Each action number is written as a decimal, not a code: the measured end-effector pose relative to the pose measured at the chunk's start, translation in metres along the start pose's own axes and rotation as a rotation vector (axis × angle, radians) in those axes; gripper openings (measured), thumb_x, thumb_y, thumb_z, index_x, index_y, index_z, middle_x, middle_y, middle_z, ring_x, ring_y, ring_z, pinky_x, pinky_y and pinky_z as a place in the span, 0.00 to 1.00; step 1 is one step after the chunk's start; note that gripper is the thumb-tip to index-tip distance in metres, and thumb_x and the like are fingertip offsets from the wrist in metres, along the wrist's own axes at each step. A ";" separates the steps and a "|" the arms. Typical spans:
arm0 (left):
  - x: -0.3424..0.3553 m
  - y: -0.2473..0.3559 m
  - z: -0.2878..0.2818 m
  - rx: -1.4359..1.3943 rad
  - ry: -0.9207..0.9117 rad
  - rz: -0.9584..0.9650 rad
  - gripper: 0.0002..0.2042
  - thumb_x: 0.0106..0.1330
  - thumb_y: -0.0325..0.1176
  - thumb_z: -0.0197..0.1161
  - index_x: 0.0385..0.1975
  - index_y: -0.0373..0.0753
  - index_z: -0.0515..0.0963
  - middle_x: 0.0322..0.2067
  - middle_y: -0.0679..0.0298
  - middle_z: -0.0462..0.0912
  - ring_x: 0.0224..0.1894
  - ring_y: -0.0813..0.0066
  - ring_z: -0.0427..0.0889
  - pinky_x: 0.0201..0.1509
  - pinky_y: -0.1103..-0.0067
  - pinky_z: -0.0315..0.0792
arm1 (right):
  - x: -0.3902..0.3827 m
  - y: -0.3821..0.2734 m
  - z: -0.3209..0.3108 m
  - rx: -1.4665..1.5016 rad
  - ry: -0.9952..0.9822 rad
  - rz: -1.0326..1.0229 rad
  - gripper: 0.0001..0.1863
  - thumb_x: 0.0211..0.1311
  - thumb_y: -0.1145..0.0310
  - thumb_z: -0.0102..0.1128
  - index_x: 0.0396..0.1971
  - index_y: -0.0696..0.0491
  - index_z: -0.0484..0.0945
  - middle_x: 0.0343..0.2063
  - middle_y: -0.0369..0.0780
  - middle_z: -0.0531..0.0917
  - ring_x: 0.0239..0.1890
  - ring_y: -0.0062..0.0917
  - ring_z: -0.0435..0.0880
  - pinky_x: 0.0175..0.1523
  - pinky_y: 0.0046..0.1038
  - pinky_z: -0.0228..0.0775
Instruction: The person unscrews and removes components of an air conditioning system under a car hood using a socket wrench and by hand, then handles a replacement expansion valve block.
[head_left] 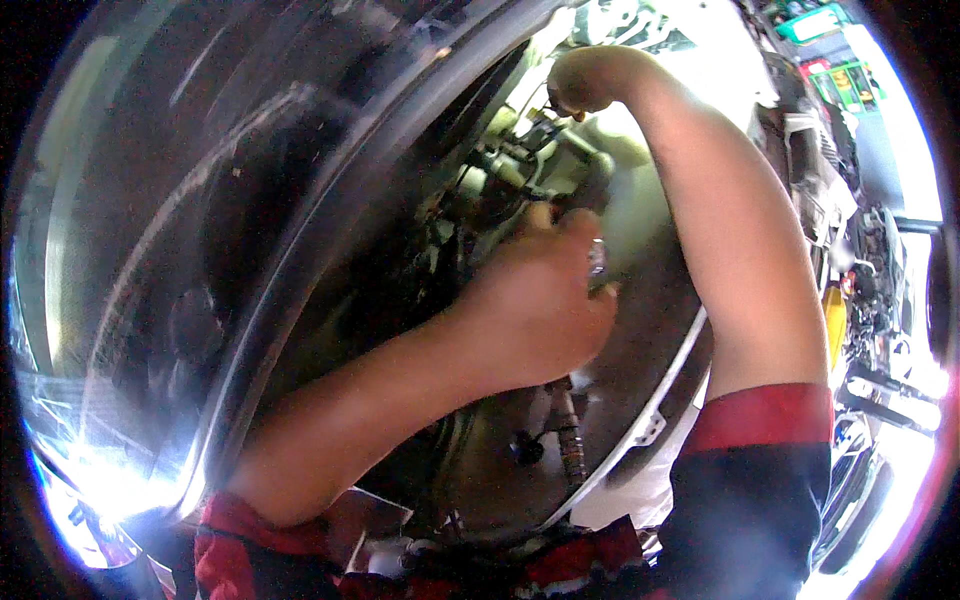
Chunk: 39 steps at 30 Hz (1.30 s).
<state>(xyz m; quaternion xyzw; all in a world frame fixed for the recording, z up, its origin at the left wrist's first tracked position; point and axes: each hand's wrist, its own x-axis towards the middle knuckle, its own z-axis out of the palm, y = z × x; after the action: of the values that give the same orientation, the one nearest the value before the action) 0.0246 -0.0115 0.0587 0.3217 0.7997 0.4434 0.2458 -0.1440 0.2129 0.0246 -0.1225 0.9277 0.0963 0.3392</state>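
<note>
My left hand [530, 310] is closed in a fist in the middle of the head view, inside a dark vehicle cavity. A small shiny metal piece [597, 258] shows between its thumb and fingers; its kind is unclear. Just below the fist stands a slim ribbed rod-like part [571, 440]. My right hand [592, 80] reaches farther in, bent at the wrist, with its fingers curled downward near pale pipes and fittings [510, 170]. Its fingertips are mostly hidden, so what they grip, if anything, does not show.
A large dark, scuffed body panel [200, 200] curves along the left. The cavity's pale rim [645, 425] runs below my right forearm. Far right are a green case [845, 85], a yellow object [833, 320] and cluttered parts. Glare washes out the lower left.
</note>
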 end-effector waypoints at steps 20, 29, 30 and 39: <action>0.000 0.007 0.005 -0.038 -0.009 0.048 0.16 0.61 0.32 0.62 0.43 0.27 0.71 0.43 0.35 0.72 0.39 0.42 0.82 0.46 0.60 0.78 | 0.006 -0.001 0.035 -0.254 0.250 -0.346 0.09 0.55 0.61 0.62 0.29 0.50 0.82 0.26 0.35 0.84 0.30 0.22 0.83 0.35 0.29 0.75; 0.002 0.006 0.007 -0.012 0.057 0.099 0.16 0.60 0.30 0.61 0.42 0.25 0.70 0.39 0.33 0.73 0.36 0.42 0.83 0.43 0.58 0.78 | 0.014 -0.004 0.030 0.765 -0.114 0.293 0.07 0.59 0.67 0.56 0.31 0.52 0.81 0.26 0.37 0.84 0.24 0.22 0.82 0.29 0.26 0.74; 0.003 0.007 0.006 -0.017 0.026 0.100 0.16 0.60 0.31 0.61 0.42 0.25 0.70 0.39 0.33 0.73 0.36 0.42 0.83 0.43 0.59 0.79 | 0.014 -0.002 0.028 0.875 -0.154 0.370 0.07 0.60 0.68 0.55 0.31 0.53 0.81 0.26 0.37 0.84 0.24 0.22 0.82 0.29 0.25 0.74; -0.001 0.005 0.005 0.014 0.088 0.146 0.16 0.60 0.30 0.61 0.40 0.23 0.70 0.37 0.34 0.74 0.36 0.41 0.83 0.41 0.60 0.80 | 0.028 -0.060 -0.019 0.755 -0.313 0.576 0.08 0.59 0.71 0.55 0.36 0.54 0.81 0.28 0.38 0.85 0.25 0.22 0.82 0.29 0.28 0.75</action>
<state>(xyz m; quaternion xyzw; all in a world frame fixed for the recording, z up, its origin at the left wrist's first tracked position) 0.0308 -0.0075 0.0607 0.3610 0.7873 0.4683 0.1750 -0.1587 0.1465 0.0147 0.2861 0.8319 -0.1392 0.4547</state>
